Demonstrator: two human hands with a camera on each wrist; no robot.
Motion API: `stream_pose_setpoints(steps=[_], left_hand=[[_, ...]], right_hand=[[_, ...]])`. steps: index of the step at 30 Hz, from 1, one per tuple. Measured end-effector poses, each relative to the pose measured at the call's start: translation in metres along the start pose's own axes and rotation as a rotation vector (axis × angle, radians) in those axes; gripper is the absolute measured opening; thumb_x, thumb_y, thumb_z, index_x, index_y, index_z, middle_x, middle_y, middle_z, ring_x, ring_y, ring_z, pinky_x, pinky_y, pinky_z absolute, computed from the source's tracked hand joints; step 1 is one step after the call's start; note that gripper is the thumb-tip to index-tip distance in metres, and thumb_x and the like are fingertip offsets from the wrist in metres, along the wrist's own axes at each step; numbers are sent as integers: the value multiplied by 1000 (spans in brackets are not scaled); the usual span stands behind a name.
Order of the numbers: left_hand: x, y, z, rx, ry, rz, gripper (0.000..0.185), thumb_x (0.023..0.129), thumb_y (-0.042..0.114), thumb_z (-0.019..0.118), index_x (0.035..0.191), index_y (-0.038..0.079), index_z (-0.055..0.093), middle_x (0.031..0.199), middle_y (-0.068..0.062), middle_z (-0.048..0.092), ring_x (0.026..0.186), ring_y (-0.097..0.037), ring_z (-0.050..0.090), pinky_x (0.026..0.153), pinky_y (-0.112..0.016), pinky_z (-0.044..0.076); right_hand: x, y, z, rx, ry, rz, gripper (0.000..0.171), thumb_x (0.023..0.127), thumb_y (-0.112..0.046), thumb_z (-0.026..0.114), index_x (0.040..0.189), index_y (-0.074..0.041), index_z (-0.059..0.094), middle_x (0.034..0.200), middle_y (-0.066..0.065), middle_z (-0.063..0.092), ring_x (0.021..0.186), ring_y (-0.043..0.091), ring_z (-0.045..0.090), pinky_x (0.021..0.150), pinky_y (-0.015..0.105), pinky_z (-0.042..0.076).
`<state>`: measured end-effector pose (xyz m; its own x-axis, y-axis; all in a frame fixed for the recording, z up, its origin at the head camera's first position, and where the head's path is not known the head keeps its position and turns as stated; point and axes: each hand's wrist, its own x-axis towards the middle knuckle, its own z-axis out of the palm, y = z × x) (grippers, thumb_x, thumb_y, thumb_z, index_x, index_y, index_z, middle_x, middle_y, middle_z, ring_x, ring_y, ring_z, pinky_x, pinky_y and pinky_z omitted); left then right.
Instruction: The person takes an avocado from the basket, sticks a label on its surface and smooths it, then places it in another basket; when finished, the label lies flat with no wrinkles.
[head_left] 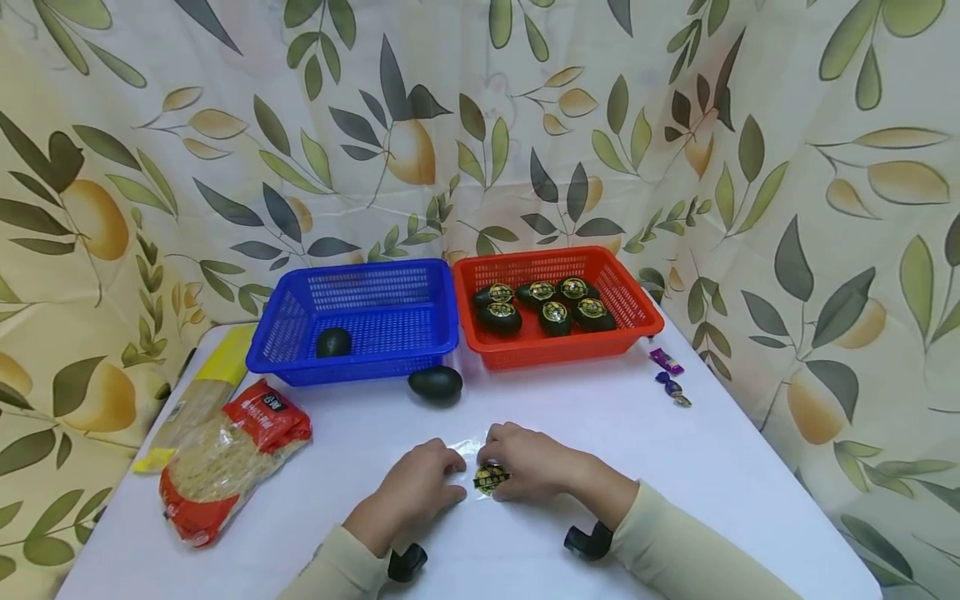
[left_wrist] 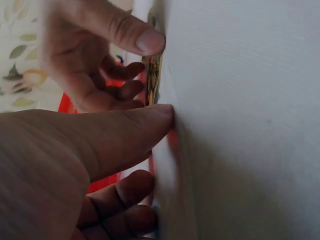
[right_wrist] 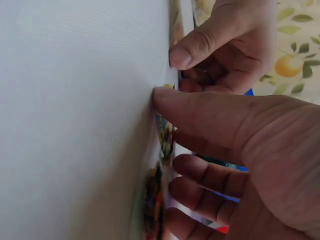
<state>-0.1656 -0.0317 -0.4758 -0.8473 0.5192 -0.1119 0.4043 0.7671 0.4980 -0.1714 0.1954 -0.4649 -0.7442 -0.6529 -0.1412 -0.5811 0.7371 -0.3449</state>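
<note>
A: What lies between the hands?
B: A clear wrapper [head_left: 480, 471], emptied and flattened on the white tabletop [head_left: 675, 467], near its front edge.
A: Any marking?
B: A round black-and-gold label [head_left: 490, 478], face up, toward its right end. The film itself is glossy and crinkled.

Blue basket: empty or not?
Not empty. The blue basket holds one dark unwrapped egg at its front left; another dark egg lies outside on the table.

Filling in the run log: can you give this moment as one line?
left hand: pinches clear wrapper | right hand: pinches same wrapper | wrapper: flat on white table | black egg: before blue basket
</note>
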Motion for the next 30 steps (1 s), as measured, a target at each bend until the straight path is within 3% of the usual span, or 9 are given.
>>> stream_pose_setpoints(steps=[4,10,16,23,30], left_hand=[[0,-9,5,-67,-1,-16,27,86,28,85,108,17,75,97,7,62,93,-12,60,89,-38,54],[1,-15,5,-128,-1,14,26,86,28,85,107,19,74,99,8,63,95,-12,59,88,-37,53],[3,-16,4,-149,-19,21,25,86,28,86,106,19,74,99,8,63,94,-11,59,87,-34,52],[3,-16,4,-149,-13,26,25,85,27,86,106,20,74,96,9,61,91,-9,57,85,-32,51],[1,-16,5,-160,11,36,25,84,25,87,104,18,75,95,7,62,91,-10,57,85,-33,51]], right_hand=[[1,1,7,84,17,25,27,85,-25,84,109,-22,72,108,-10,58,104,9,51,88,26,50],[2,2,8,96,11,8,43,85,-33,84,126,-26,71,117,-8,59,111,10,52,92,29,52],[2,-3,7,90,-4,-24,25,89,-28,82,112,-27,73,119,-9,60,111,9,53,99,31,52],[4,-3,5,160,27,-47,36,87,-21,83,120,-20,67,105,-8,62,102,7,51,92,26,49],[7,2,9,242,115,-75,24,96,-1,66,115,-16,68,96,-5,61,88,6,54,82,21,50]])
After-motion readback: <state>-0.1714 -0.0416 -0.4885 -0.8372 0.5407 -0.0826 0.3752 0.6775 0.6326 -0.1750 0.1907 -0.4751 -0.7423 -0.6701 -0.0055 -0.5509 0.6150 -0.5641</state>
